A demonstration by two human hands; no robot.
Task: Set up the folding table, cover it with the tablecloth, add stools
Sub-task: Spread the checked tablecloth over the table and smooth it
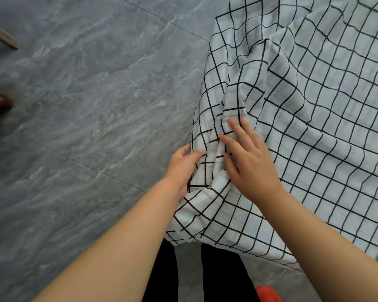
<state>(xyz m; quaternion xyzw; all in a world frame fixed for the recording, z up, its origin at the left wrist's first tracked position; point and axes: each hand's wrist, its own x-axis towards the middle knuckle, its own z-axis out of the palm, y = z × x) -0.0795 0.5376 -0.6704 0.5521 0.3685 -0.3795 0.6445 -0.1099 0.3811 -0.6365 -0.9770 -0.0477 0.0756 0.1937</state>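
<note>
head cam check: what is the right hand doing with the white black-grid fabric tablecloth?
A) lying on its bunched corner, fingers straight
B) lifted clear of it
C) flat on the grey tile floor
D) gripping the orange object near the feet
A: the right hand lies with straight fingers on the bunched folds of the white black-grid fabric tablecloth at its near corner.
</note>
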